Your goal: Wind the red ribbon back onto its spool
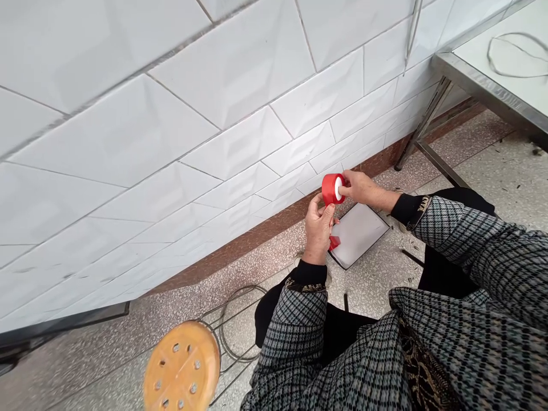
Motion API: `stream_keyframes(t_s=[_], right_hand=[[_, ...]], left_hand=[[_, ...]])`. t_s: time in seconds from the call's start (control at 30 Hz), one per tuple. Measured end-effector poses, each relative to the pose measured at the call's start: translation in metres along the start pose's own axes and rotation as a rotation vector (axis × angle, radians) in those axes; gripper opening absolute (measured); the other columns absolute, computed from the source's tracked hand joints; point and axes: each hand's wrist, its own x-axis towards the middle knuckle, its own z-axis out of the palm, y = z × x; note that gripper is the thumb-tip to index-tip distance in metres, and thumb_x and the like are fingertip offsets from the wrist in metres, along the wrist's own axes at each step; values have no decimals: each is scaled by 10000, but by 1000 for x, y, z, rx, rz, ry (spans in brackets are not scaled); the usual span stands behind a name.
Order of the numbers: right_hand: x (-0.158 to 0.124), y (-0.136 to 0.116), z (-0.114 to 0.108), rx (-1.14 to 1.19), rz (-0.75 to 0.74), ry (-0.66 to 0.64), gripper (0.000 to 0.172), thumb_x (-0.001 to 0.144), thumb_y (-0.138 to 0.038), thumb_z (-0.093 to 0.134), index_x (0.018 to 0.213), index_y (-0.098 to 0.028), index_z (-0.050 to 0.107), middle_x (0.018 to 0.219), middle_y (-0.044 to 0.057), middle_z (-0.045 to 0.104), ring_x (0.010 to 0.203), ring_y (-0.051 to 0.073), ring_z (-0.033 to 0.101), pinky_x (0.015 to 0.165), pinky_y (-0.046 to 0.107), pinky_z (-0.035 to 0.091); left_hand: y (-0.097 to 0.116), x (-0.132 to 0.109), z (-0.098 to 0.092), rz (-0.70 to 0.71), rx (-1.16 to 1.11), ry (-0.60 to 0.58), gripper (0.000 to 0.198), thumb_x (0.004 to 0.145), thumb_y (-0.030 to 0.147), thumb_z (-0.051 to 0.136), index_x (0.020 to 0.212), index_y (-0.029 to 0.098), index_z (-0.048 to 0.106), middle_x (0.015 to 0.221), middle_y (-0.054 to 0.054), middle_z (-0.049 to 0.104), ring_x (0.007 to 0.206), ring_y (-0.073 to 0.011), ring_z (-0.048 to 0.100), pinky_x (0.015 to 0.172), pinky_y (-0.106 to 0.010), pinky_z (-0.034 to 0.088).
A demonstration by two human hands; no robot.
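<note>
A roll of red tape (pixel 330 189) with a white core is held up in front of the tiled wall. My right hand (pixel 358 187) is closed on the roll from the right, fingers at its core. My left hand (pixel 319 228) pinches the loose red tape end (pixel 334 242) pulled down from the roll. Below both hands a flat white panel with a dark edge (pixel 358 234) lies on the speckled floor.
A white tiled wall (pixel 192 131) with a brown skirting runs along the left. A round wooden stool seat (pixel 182 368) on a wire frame stands at the lower left. A metal table (pixel 496 63) with a wire loop on it is at the upper right.
</note>
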Motion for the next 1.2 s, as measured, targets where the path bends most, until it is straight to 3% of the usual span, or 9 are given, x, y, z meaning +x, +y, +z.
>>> stream_keyframes(t_s=[0.13, 0.27, 0.37, 0.6, 0.77, 0.9, 1.07, 1.2], right_hand=[[9, 5, 1, -14, 97, 18, 157, 905, -189, 712, 1049, -136, 676, 989, 133, 777, 915, 267, 722, 784, 325, 516], [13, 8, 8, 451, 265, -66, 43, 926, -129, 661, 945, -160, 637, 776, 62, 734, 644, 183, 692, 634, 280, 542], [8, 2, 11, 688, 365, -126, 138, 931, -78, 637, 820, -160, 632, 641, 27, 680, 536, 135, 622, 573, 246, 536], [-7, -7, 10, 1018, 442, -341, 305, 1038, -140, 585, 756, -124, 699, 651, 67, 709, 551, 106, 618, 615, 207, 559], [-5, -2, 16, 1158, 467, -447, 261, 1034, -160, 610, 786, -141, 690, 699, 65, 735, 587, 121, 655, 620, 217, 584], [-3, 3, 18, 1207, 461, -519, 216, 1028, -218, 653, 821, -165, 678, 696, 52, 730, 609, 130, 661, 646, 225, 601], [0, 5, 13, 1228, 482, -584, 154, 994, -270, 723, 881, -171, 689, 676, 11, 706, 521, 98, 566, 524, 193, 516], [-1, 3, 8, 1218, 532, -620, 137, 971, -313, 766, 980, -182, 728, 662, -8, 689, 513, 102, 537, 518, 200, 494]], left_hand=[[-2, -1, 4, 6, 47, 81, 359, 792, 484, 832, 890, 194, 645, 464, 134, 410, 381, -48, 336, 497, -228, 451], [-3, -4, 2, -21, 45, 10, 376, 819, 537, 810, 798, 185, 680, 437, 125, 362, 377, -44, 305, 511, -236, 458], [-6, -4, 2, -39, 20, 1, 380, 825, 549, 817, 808, 186, 704, 432, 124, 360, 379, -44, 288, 536, -245, 482], [-12, -2, 6, -72, 28, -43, 421, 804, 586, 831, 769, 183, 714, 414, 120, 358, 378, -40, 275, 553, -247, 493], [-11, -3, 6, -109, 31, -88, 467, 775, 621, 825, 698, 184, 678, 405, 113, 347, 381, -40, 273, 551, -256, 491], [-13, -1, 4, -112, 123, -47, 437, 797, 572, 800, 668, 180, 657, 409, 104, 356, 388, -48, 311, 555, -258, 488], [-15, 1, 2, -25, 239, 132, 307, 768, 395, 845, 867, 180, 649, 656, 46, 624, 483, -69, 491, 509, -222, 437], [-12, 2, 0, 95, 278, 92, 427, 784, 225, 827, 1173, 213, 651, 729, 40, 686, 563, -95, 572, 570, -222, 488]])
